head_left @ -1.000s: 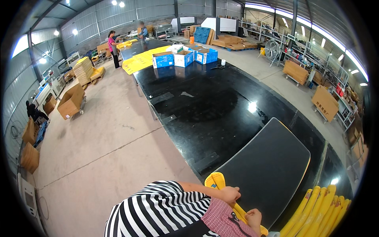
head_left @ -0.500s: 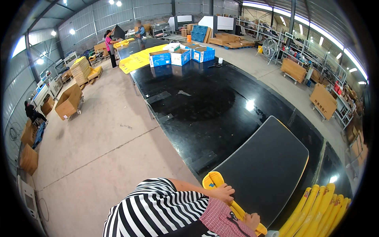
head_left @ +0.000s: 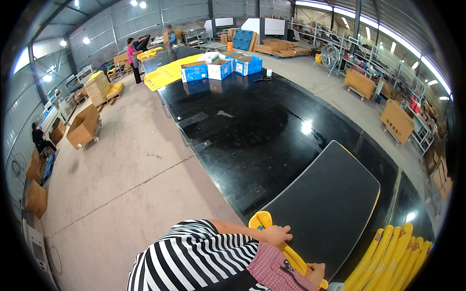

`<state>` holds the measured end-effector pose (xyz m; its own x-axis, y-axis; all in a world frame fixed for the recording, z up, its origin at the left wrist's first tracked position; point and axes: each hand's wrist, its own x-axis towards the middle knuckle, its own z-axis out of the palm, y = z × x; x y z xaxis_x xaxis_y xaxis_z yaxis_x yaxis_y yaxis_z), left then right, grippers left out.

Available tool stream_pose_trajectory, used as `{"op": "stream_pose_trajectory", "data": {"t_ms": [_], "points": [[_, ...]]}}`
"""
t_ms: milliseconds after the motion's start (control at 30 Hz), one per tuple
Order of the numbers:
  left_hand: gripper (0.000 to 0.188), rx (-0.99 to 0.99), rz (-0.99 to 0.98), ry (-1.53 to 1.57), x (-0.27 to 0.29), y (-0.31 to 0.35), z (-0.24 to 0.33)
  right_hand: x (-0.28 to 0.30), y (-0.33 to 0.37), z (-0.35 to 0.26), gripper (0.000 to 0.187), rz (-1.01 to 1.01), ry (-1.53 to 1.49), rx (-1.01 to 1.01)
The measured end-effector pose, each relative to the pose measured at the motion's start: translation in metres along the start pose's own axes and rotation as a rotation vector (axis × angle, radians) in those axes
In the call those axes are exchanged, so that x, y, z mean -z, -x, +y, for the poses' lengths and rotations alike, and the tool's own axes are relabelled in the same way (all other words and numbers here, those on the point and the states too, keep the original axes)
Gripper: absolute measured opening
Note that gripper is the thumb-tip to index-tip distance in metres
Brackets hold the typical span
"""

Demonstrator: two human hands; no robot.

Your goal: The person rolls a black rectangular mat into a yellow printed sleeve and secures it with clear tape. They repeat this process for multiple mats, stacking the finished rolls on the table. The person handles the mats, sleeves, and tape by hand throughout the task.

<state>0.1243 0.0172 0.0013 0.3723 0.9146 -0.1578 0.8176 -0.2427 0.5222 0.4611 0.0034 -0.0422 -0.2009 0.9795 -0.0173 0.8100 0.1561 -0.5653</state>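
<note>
A dark sheet-like mat [head_left: 330, 194] with a thin yellow edge lies on the black table, its near end curled into a yellow roll [head_left: 294, 258]. My left hand [head_left: 277, 234] grips the roll near its left end, fingers bent over onto the dark face. Farther right along the same roll, my right hand [head_left: 316, 272] is closed over it, and its underside is hidden. Several finished-looking yellow rolls [head_left: 378, 257] lie side by side at the table's near right.
The long black table [head_left: 233, 126] stretches away from me. Blue-and-white boxes [head_left: 219, 69], yellow sheets [head_left: 167, 75] and black scissors [head_left: 263, 78] are on its far part. A cardboard box on wheels [head_left: 83, 127] stands left on the floor. Two people work at the far end.
Both hands have shifted slightly along the roll, and the left hand's fingers are more extended over the dark face. At the far end, a person has lowered a dark sheet.
</note>
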Motion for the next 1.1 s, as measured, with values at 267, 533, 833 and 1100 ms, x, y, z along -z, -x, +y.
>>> {"op": "stream_pose_trajectory", "data": {"t_ms": [267,533,833,1100], "points": [[0.042,0.116,0.084,-0.102,0.021,0.009,-0.007,0.017,-0.005,0.018,0.028,-0.078,0.155,-0.110],[0.044,0.126,0.018,0.010,0.020,0.010,-0.020,0.014,0.012,0.019,0.025,-0.038,0.057,0.010],[0.027,-0.066,0.193,-0.113,-0.012,0.020,-0.047,0.007,0.023,0.056,0.029,-0.095,0.275,0.207],[0.022,0.149,0.231,0.019,0.003,0.025,-0.040,0.034,0.023,0.052,0.033,-0.115,0.219,0.271]]}}
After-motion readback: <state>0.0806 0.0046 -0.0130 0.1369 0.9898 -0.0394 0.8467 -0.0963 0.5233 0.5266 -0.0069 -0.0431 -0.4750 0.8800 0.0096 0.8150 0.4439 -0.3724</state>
